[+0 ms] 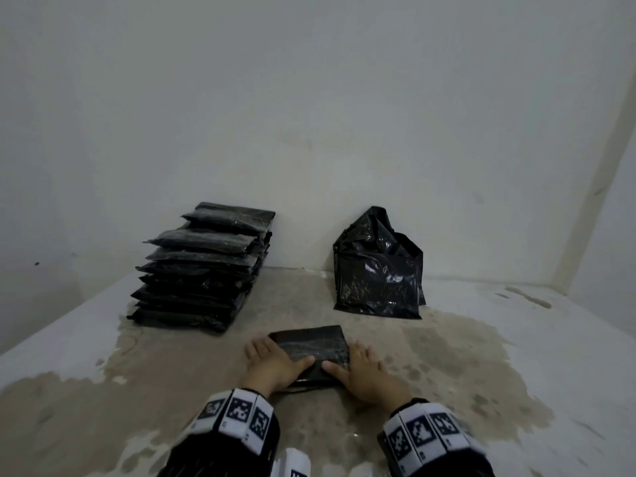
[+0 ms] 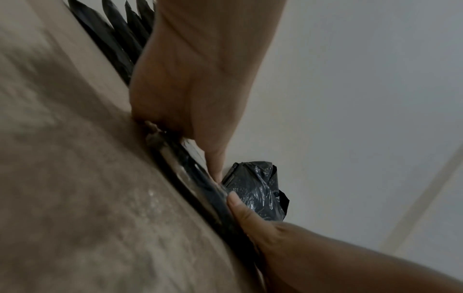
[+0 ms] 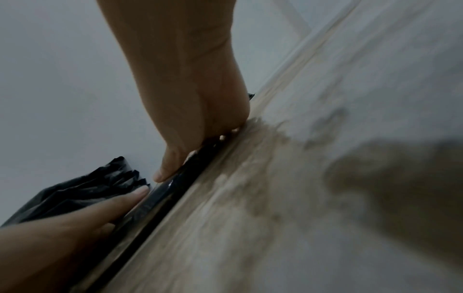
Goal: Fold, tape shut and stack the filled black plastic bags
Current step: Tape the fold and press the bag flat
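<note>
A flat, folded black bag lies on the table in front of me. My left hand presses its left side and my right hand its right side. The fingers lie straight along the bag's edges, and both thumbs rest on top, nearly meeting at the near edge. In the left wrist view the left hand bears down on the bag, with the right thumb beside it. The right wrist view shows the right hand on the same bag.
A tall stack of folded black bags stands at the back left by the wall. Several upright, crumpled black bags lean on the wall at the back right. The white table has a worn brown patch; its left edge drops off.
</note>
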